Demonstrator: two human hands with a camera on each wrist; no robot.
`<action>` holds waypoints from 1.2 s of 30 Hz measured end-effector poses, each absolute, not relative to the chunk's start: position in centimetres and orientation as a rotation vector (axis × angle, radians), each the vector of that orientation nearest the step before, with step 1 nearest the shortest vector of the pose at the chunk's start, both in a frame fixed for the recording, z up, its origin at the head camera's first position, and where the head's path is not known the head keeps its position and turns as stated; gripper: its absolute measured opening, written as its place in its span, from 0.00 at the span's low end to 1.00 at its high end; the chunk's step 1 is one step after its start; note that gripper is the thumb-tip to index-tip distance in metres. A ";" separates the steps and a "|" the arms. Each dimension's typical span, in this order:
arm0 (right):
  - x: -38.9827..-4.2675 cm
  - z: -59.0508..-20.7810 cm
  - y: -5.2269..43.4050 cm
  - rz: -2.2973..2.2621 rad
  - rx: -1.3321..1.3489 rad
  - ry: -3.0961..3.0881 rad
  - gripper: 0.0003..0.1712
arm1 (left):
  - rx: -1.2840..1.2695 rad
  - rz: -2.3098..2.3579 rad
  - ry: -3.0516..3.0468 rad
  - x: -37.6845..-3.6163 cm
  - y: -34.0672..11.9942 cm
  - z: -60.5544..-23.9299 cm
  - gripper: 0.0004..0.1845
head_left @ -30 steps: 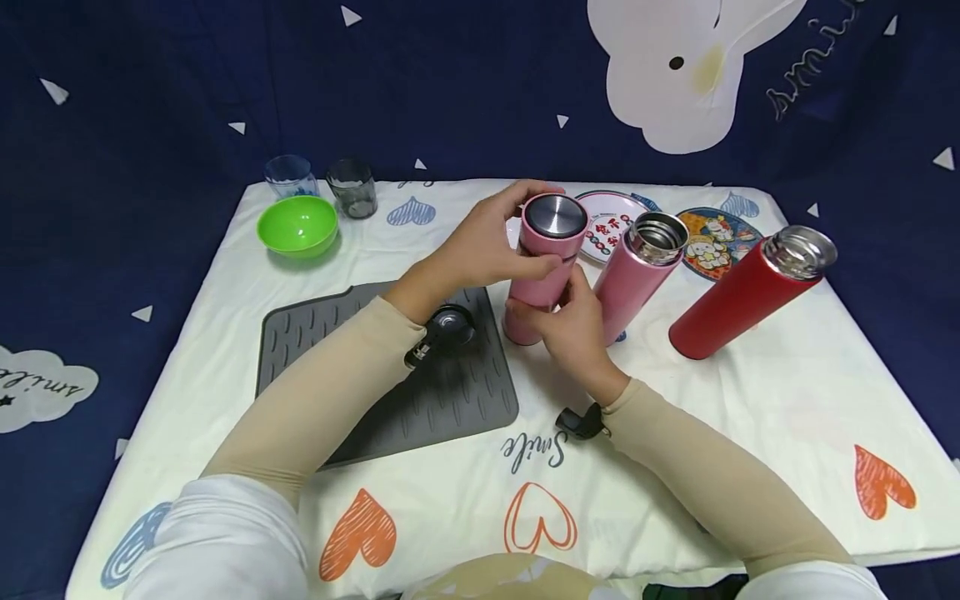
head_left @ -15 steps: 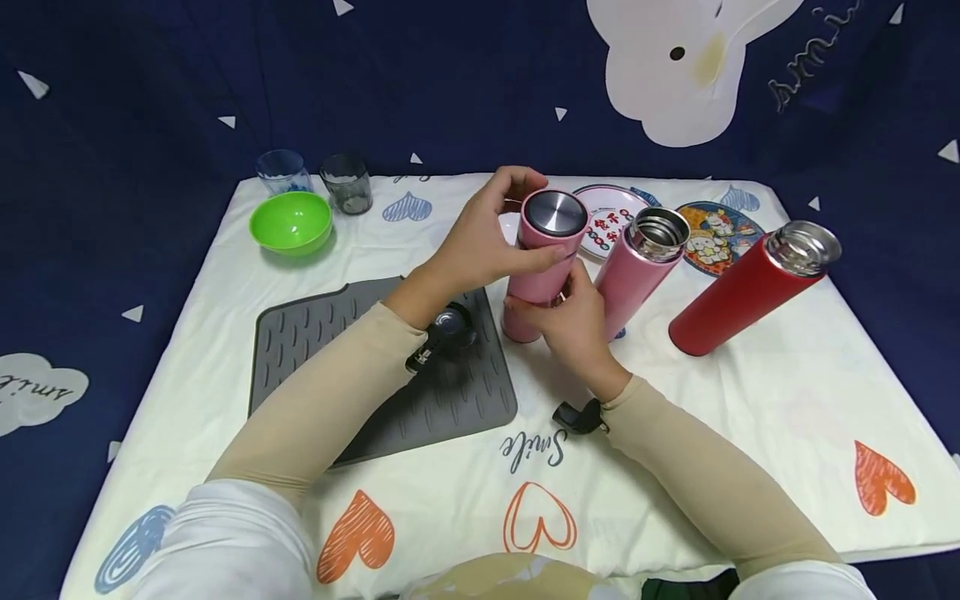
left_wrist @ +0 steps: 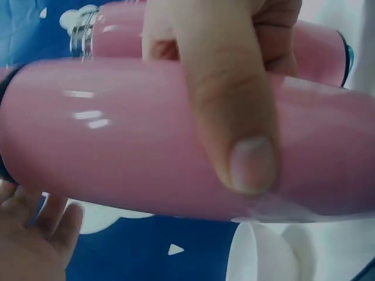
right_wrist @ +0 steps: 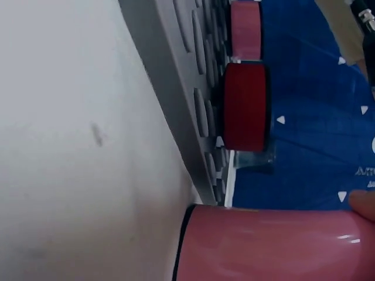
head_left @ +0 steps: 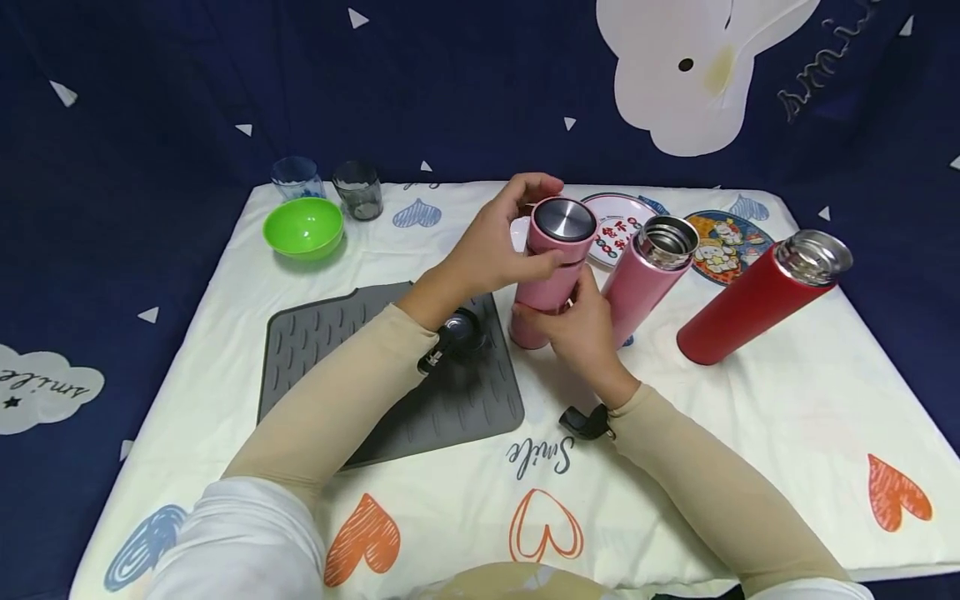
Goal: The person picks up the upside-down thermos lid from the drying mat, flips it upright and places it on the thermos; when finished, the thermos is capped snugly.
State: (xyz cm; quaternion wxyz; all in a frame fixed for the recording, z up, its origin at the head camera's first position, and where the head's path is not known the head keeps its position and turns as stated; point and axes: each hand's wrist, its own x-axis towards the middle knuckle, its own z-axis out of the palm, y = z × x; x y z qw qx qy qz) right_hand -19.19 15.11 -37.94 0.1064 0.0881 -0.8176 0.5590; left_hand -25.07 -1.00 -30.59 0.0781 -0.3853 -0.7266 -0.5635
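Note:
Over the table, a pink thermos stands upright with a steel-topped lid on it. My left hand wraps the lid from the left, its thumb across the front near the dark seam. Lower down, my right hand grips the body; its thumb lies across the pink wall in the left wrist view. Just right stands a second pink thermos with a bare steel mouth. Farther right is a red thermos, also lidless. In the right wrist view, the held thermos's base appears close to the white cloth.
A grey ridged mat lies under my left forearm. A red lid and a pink lid stand on or beside it. Back left are a green bowl and two glasses. Two patterned plates lie behind the thermoses.
The head view shifts slightly. Both hands keep their holds on the pink thermos, and its lid shows no clear movement.

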 end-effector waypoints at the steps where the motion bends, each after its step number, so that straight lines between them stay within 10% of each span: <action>1: -19.2 -38.0 15.1 1.648 0.270 -2.405 0.44 | -1.149 -1.681 -2.179 -25.1 -1.1 -30.6 0.45; 36: -19.7 -37.5 15.6 1.601 0.312 -2.472 0.44 | -1.208 -1.794 -2.237 -25.5 -1.1 -30.7 0.48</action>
